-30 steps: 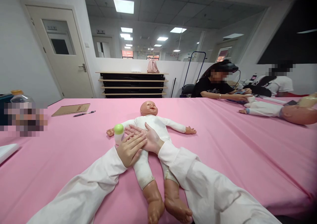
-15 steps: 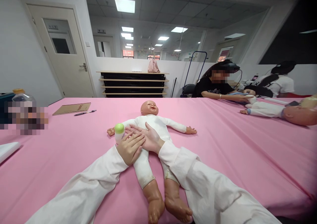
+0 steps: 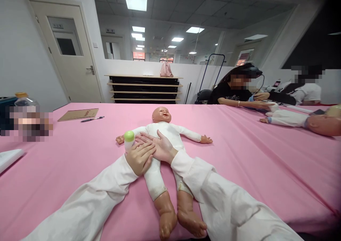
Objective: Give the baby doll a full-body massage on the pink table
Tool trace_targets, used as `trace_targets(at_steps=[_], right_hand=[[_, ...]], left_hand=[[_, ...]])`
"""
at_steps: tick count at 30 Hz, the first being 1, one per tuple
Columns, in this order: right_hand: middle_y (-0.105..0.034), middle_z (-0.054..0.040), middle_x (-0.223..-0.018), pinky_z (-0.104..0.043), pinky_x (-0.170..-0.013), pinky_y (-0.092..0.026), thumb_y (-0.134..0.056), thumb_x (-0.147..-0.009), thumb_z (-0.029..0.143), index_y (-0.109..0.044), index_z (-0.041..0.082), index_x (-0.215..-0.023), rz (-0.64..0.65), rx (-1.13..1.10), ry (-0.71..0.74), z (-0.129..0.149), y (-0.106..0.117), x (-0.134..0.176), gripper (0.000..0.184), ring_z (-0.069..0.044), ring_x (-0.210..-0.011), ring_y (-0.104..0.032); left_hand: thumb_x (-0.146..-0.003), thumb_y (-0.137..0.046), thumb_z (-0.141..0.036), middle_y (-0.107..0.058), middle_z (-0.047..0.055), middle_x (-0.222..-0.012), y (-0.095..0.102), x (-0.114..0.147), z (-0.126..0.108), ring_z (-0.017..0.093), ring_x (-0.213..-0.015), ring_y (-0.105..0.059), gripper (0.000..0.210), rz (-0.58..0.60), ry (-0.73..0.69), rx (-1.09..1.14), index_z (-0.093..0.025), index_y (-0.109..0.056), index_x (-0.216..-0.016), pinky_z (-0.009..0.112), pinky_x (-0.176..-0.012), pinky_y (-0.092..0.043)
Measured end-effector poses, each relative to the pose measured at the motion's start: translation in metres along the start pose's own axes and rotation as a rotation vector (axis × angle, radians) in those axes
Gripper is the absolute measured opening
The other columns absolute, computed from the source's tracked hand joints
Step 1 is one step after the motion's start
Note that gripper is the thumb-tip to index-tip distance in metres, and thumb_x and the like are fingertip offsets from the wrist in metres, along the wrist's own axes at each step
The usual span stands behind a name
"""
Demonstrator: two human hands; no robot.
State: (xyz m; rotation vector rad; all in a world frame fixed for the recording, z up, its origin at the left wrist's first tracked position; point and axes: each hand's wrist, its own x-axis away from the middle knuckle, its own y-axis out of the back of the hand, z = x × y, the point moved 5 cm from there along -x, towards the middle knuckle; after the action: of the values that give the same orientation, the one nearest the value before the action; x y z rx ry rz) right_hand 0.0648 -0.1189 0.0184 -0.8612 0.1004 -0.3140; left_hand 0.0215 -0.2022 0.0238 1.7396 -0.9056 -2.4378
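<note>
A baby doll [image 3: 170,134] with a white cloth body lies on its back, head away from me, arms spread. Over its belly, my right hand [image 3: 163,148] is palm up with the fingers stretched out to the left. My left hand [image 3: 140,159] lies flat, palm down, its fingers resting across the right palm and fingers. Neither hand grips anything. Just beyond my left hand stands a white bottle with a green cap [image 3: 129,138], beside the doll's arm; its lower part is hidden behind the hand.
A pink cloth [image 3: 253,170] covers the table. At the left are a brown notebook [image 3: 78,114], a pen [image 3: 92,119], a clear bottle with an orange cap [image 3: 25,100] and a white object [image 3: 10,159]. At the right, a person [image 3: 231,93] handles another doll [image 3: 290,118].
My hands keep nearly the same place over the doll, left on right. The view has shifted slightly. Across the table, the other person's hand has risen a little.
</note>
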Motion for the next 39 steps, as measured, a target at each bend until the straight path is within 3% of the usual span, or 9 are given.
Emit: trace_targets(at_steps=[5, 11, 18, 25, 31, 39], right_hand=[[-0.040, -0.0190, -0.133, -0.032, -0.100, -0.032, -0.013, -0.088, 0.050, -0.040, 0.005, -0.124, 0.016, -0.006, -0.002, 0.000, -0.001, 0.000, 0.064, -0.017, -0.115, -0.048], [-0.043, -0.0185, -0.131, -0.033, -0.099, -0.034, -0.014, -0.089, 0.050, -0.040, 0.005, -0.125, -0.021, 0.007, -0.004, 0.000, 0.000, 0.000, 0.063, -0.017, -0.115, -0.048], [-0.038, -0.0197, -0.134, -0.032, -0.100, -0.032, -0.015, -0.089, 0.049, -0.039, 0.004, -0.125, 0.007, -0.009, -0.014, 0.000, -0.001, 0.000, 0.062, -0.017, -0.116, -0.047], [-0.043, -0.0185, -0.131, -0.034, -0.100, -0.033, -0.013, -0.089, 0.049, -0.038, 0.006, -0.126, -0.029, 0.007, -0.020, -0.001, 0.000, -0.002, 0.062, -0.017, -0.116, -0.048], [-0.041, -0.0185, -0.132, -0.031, -0.101, -0.031, -0.015, -0.089, 0.048, -0.037, 0.005, -0.127, -0.002, -0.010, -0.027, -0.001, 0.000, 0.000, 0.061, -0.016, -0.117, -0.047], [-0.048, -0.0184, -0.126, -0.032, -0.103, -0.030, -0.018, -0.090, 0.043, -0.042, 0.004, -0.121, -0.001, 0.119, 0.019, 0.000, 0.000, 0.001, 0.055, -0.016, -0.115, -0.049]], left_hand=[[-0.078, -0.043, -0.014, -0.064, 0.007, -0.107, 0.002, -0.002, -0.001, 0.019, -0.102, -0.058, 0.034, 0.015, -0.025, -0.008, -0.014, -0.058, -0.109, 0.034, -0.090, -0.040], [-0.082, -0.040, -0.019, -0.058, 0.008, -0.117, -0.006, 0.000, -0.002, 0.019, -0.111, -0.052, 0.040, 0.134, -0.046, -0.028, -0.016, -0.051, -0.120, 0.036, -0.095, -0.036], [-0.079, -0.043, -0.015, -0.063, 0.009, -0.108, -0.004, 0.002, 0.000, 0.020, -0.106, -0.056, 0.041, 0.047, -0.035, -0.010, -0.014, -0.053, -0.119, 0.035, -0.090, -0.042], [-0.083, -0.039, -0.020, -0.054, 0.008, -0.123, -0.010, -0.001, -0.005, 0.020, -0.116, -0.048, 0.041, 0.195, -0.062, -0.031, -0.015, -0.048, -0.124, 0.039, -0.098, -0.035], [-0.080, -0.041, -0.016, -0.060, 0.009, -0.113, -0.008, -0.002, -0.002, 0.020, -0.109, -0.054, 0.039, 0.095, -0.048, -0.079, -0.013, -0.053, -0.117, 0.037, -0.093, -0.040], [-0.078, -0.042, -0.012, -0.063, 0.010, -0.107, -0.003, -0.003, -0.007, 0.020, -0.106, -0.056, 0.037, 0.054, -0.099, 0.100, -0.011, -0.055, -0.113, 0.036, -0.088, -0.047]])
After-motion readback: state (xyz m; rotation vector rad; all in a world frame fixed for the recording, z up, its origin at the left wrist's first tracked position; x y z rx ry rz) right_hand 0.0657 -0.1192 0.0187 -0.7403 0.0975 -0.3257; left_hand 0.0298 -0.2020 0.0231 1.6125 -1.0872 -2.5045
